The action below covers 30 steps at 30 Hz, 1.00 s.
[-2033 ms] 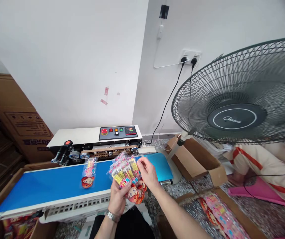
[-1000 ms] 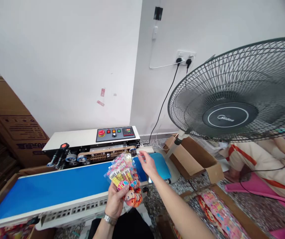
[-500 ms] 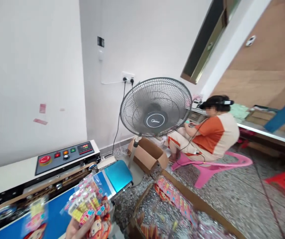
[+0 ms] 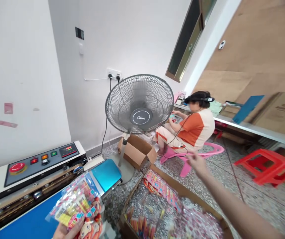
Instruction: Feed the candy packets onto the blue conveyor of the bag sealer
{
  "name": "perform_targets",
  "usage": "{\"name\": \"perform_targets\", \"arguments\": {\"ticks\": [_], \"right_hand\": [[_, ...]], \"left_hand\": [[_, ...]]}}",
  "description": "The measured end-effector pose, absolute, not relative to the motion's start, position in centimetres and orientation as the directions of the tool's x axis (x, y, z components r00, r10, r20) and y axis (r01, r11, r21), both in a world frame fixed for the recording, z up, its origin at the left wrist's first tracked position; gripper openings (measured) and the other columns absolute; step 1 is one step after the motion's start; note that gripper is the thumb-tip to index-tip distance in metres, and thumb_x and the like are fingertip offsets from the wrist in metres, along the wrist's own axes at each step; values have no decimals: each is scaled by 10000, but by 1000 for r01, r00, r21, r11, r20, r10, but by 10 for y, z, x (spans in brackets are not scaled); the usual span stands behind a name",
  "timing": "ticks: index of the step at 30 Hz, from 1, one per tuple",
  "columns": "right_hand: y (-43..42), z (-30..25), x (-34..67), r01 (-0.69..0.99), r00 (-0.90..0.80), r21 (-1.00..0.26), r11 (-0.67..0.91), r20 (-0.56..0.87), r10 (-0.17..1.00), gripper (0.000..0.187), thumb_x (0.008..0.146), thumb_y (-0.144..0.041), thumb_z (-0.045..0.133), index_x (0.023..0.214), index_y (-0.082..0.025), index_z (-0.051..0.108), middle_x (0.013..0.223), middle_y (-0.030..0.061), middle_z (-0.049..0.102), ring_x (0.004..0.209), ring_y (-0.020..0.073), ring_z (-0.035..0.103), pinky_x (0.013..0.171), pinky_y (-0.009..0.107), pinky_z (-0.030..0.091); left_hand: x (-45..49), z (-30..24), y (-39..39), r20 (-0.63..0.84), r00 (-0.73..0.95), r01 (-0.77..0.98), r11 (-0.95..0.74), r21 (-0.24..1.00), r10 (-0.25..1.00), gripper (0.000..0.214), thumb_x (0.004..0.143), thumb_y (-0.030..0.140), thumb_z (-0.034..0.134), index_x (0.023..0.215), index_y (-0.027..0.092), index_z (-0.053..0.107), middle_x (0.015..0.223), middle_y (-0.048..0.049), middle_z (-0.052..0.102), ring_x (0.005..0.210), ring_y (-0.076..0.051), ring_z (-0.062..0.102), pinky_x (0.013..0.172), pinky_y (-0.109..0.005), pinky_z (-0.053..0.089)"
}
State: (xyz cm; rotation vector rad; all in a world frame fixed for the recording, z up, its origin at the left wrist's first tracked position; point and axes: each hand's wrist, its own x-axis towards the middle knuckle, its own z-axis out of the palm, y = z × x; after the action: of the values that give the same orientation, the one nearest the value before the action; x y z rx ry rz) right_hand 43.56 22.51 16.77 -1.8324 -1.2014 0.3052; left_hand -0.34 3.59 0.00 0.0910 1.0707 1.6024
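Note:
In the head view my left hand [image 4: 69,229] is closed on a fanned bunch of clear plastic packets [image 4: 79,207] printed in yellow and pink with cartoon figures. The bunch is held over the blue conveyor belt [image 4: 30,212] of a machine, close to its bright blue end plate [image 4: 107,176]. My right hand [image 4: 197,163] reaches in from the right edge, above the far right side of an open cardboard box [image 4: 189,189]. Motion blurs its fingers. Inside the box, similar packets [image 4: 162,191] lie in a row beside a heap of shiny plastic-wrapped ones [image 4: 152,212].
A standing fan [image 4: 139,106] rises behind the belt end, with a smaller open carton [image 4: 138,151] at its base. A co-worker [image 4: 194,122] sits on a pink chair [image 4: 209,151]. A red stool [image 4: 269,166] stands right. The machine's control panel [image 4: 42,162] is at left.
The view has turned right. My right arm has come in over the box side. The packets stay in my left hand, while the packet that lay on the belt is out of sight.

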Motion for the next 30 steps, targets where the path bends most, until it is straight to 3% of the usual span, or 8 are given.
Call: {"name": "perform_targets", "arguments": {"ticks": [2,4,7,10,14,21,26,30], "right_hand": [[224,117,369,586,289,-807,-69,129,949,145,676,-209,632,804,-149,668,569,25,620,485,142,569,543,288,426],[211,71,300,442,-54,-897,-17,-46,998,214,684,-289,630,863,-173,648,627,-5,616,522,140,575,555,280,451],[180,33,208,248,-410,-965,-82,-181,894,349,736,-423,595,1011,-209,606,783,11,638,699,163,620,627,279,476],[158,24,144,106,-566,-985,-137,-173,806,428,729,-463,621,1079,-223,572,908,34,636,860,182,607,722,284,478],[152,21,98,17,-617,-984,-175,-148,773,392,733,-469,620,1020,-206,572,882,34,633,835,183,599,705,280,478],[174,-1,75,45,-491,-997,68,37,871,271,766,-440,555,860,-186,555,759,17,619,682,161,583,619,251,458],[211,-21,71,275,-363,-948,157,49,931,242,780,-399,488,837,-177,567,664,20,624,608,172,586,551,248,434],[230,-29,59,534,-377,-807,251,39,926,198,780,-307,469,846,-181,607,711,38,667,658,186,618,556,243,423]], "left_hand": [[-1,-2,34,-415,-344,-732,37,680,842,827,454,185,836,1210,253,507,938,-70,712,839,-326,659,677,-370,560],[2,-4,34,-338,-359,-714,-23,699,870,774,500,173,818,1207,231,506,948,-78,707,864,-309,654,729,-369,541],[1,-8,35,-253,-400,-689,-107,716,881,693,568,159,783,1200,205,504,965,-89,697,874,-285,652,781,-374,513],[-2,-12,35,-221,-436,-666,-147,731,873,632,595,143,762,1175,177,513,956,-104,691,852,-277,654,771,-381,506],[-4,-13,33,-199,-442,-664,-170,728,875,569,603,114,748,1128,159,534,971,-115,686,852,-267,651,789,-390,495],[-11,-11,39,-275,-546,-686,-234,689,792,531,578,125,765,1066,172,562,937,-86,698,808,-237,658,760,-360,509],[-19,-10,39,-300,-591,-681,-263,684,749,544,545,138,784,1048,169,579,939,-91,698,811,-237,660,747,-340,511],[-19,-12,37,-306,-583,-684,-252,685,753,521,545,156,787,1027,159,589,899,-96,700,789,-250,662,736,-359,515]]}}
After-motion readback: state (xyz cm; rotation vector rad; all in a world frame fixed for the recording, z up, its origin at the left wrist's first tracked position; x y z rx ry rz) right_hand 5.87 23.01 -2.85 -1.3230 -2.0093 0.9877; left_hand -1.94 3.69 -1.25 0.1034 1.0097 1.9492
